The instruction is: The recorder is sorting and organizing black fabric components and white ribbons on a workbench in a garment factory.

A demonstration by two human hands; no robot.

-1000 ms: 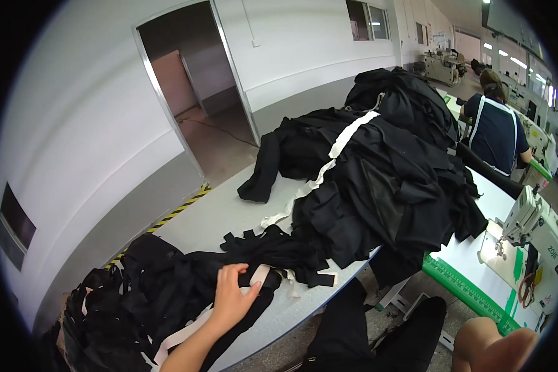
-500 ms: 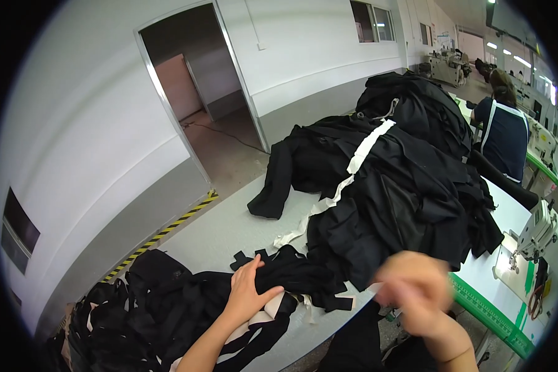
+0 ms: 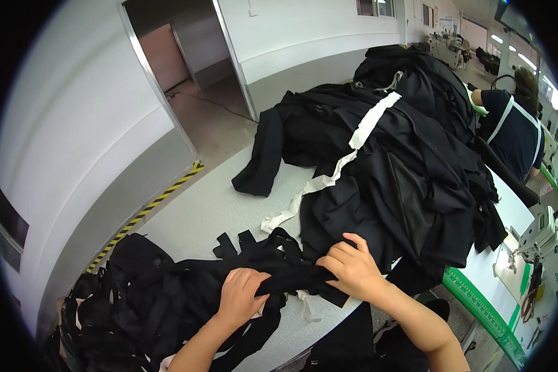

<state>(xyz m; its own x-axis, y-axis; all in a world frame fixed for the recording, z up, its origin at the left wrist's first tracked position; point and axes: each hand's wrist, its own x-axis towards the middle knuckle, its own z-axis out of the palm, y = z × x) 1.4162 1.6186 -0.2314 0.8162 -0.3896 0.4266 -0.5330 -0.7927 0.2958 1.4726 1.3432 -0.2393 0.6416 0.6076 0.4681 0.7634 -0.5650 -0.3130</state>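
A bunched strip of black cloth [image 3: 294, 281] stretches between my two hands, low over the near part of the grey table. My left hand [image 3: 243, 292] is closed on its left end, thumb on top. At the other end my right hand [image 3: 355, 269] grips it, with the index finger sticking up and the fingertips partly hidden by cloth. Short black tabs [image 3: 248, 242] poke out just beyond the strip. Below it a scrap of white material [image 3: 309, 308] lies on the table. Left of my left hand spreads a heap of black cloth pieces [image 3: 149, 304] with pale bits among them.
A big pile of black garments [image 3: 397, 161] covers the far right of the table [image 3: 192, 217], crossed by a long white paper strip [image 3: 322, 182]. To the right stand a sewing machine [image 3: 539, 232] and a green-edged table [image 3: 477, 310]. A person [image 3: 514, 124] sits farther back, beside a doorway-side wall [image 3: 316, 37].
My right hand has come left from over the table's edge and taken hold of the black cloth. My left hand has closed from lying spread on it. The view has shifted slightly.
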